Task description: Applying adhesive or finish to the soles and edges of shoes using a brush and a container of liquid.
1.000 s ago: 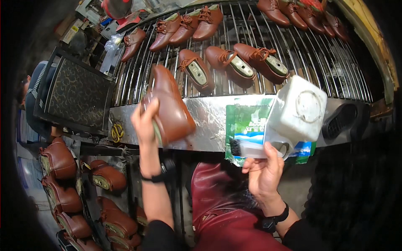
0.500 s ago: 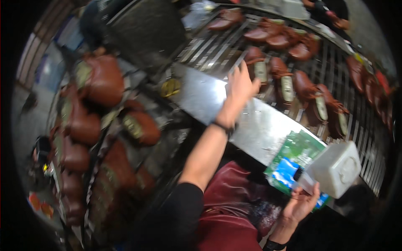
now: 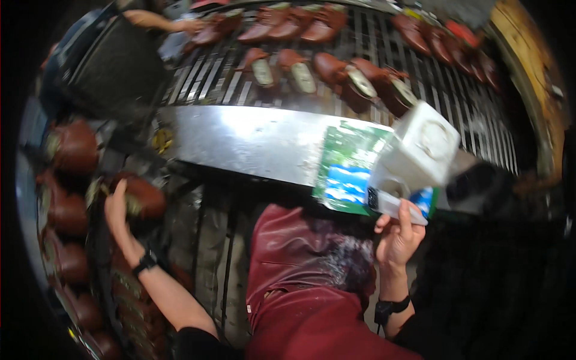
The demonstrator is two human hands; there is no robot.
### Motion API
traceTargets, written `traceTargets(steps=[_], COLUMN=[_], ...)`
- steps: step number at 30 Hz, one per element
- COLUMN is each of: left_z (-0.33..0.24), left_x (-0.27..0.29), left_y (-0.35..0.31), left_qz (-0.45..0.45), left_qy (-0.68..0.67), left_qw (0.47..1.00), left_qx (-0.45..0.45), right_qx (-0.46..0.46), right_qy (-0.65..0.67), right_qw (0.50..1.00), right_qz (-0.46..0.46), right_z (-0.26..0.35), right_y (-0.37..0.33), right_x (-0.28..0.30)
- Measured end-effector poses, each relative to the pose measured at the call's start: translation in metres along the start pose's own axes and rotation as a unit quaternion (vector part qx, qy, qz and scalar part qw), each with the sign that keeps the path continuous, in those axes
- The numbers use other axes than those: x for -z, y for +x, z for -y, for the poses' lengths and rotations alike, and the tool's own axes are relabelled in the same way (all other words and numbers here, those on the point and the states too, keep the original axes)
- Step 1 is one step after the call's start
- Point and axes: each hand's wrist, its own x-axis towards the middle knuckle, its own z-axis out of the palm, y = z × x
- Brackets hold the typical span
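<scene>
At the left rack, my left hand [image 3: 118, 217] is closed on the heel end of a reddish-brown shoe [image 3: 147, 199]; some of its fingers are hidden and blurred. My right hand [image 3: 397, 240] pinches a flat white handle with a dark end [image 3: 393, 207], whose kind I cannot make out. Just beyond it, a white plastic container [image 3: 425, 147] lies tilted on a green and blue plastic bag [image 3: 351, 162]. On the slatted rack ahead stands a row of similar brown shoes [image 3: 337, 75] with pale insides.
A metal plate [image 3: 240, 141] edges the slatted rack [image 3: 480, 129]. More shoes [image 3: 67, 207] hang in rows at the far left. Another person's hand [image 3: 191, 25] touches a shoe at the back. A dark box-like panel [image 3: 120, 63] stands at upper left. A maroon apron [image 3: 306, 258] covers my lap.
My left hand has swung from the shoes on the slatted rack to a shoe on the left rack. The view has turned left. The right hand keeps the white handle.
</scene>
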Motion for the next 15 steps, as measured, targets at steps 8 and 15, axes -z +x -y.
traceTargets(steps=[8, 15], left_z=[0.019, -0.011], left_x=[-0.11, -0.18], left_y=[-0.225, -0.243], left_qz=[0.211, 0.414], left_qy=[-0.681, -0.611], left_qw=[0.702, 0.65], left_qx=[-0.007, -0.181], right_qx=[0.141, 0.23], right_qy=[-0.179, -0.372], right_qw=[0.974, 0.899], right_qz=[-0.024, 0.024], right_z=[-0.001, -0.005], right_y=[0.023, 0.021], right_x=[0.034, 0.018])
